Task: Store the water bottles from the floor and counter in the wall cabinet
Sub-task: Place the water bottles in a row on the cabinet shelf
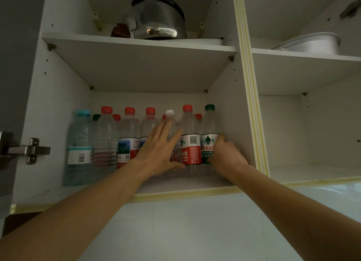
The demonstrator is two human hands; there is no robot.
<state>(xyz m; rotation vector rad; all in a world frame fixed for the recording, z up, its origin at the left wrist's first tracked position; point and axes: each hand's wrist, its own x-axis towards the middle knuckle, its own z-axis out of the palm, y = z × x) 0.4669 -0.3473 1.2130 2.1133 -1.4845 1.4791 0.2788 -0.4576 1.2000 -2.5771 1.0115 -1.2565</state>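
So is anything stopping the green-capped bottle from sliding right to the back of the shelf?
Likely yes. The right hand grips the green-capped clear plastic bottle in the front row, and a red-capped bottle peeks out just behind it. The side wall stands close on its right.

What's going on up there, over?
Left hand flat against bottles. Right hand gripping green-capped bottle at row's right end. Lower shelf nearly full across.
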